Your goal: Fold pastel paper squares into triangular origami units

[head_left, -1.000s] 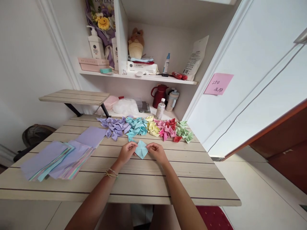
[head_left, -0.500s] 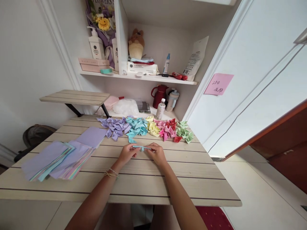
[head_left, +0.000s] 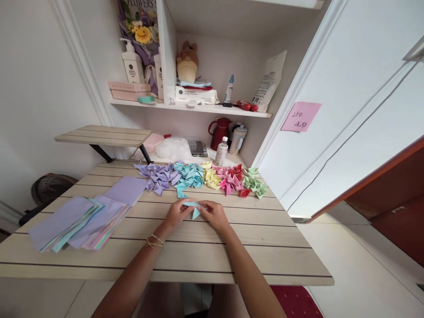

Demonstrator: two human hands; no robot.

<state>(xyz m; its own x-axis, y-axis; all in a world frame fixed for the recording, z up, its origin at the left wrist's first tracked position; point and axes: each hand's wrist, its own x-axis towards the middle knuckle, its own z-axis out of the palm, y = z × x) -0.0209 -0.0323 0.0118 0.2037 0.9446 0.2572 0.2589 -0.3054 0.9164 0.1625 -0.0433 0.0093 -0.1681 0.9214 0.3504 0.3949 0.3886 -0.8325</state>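
Observation:
A light blue folded paper (head_left: 195, 213) is pinched between both my hands, just above the wooden table. My left hand (head_left: 176, 213) grips its left side and my right hand (head_left: 213, 213) its right side; the fingers cover part of it. One pointed flap hangs down between them. Just beyond my hands lies a single light blue folded piece (head_left: 181, 191), at the near edge of a heap of blue folded pieces (head_left: 191, 175). Purple folded pieces (head_left: 161, 176) lie to the left of that heap, with yellow ones (head_left: 211, 178) on its right.
Pink and red folded pieces (head_left: 231, 178) and green ones (head_left: 255, 183) continue the row. Stacks of coloured paper sheets (head_left: 66, 218) cover the table's left side. A small raised stand (head_left: 104, 134) is at the back left. A clear bottle (head_left: 221, 151) stands behind the row.
The light blue paper was a flat diamond facing me. It was then tipped edge-on, and now a pointed flap hangs from it. Both hands have moved slightly closer together.

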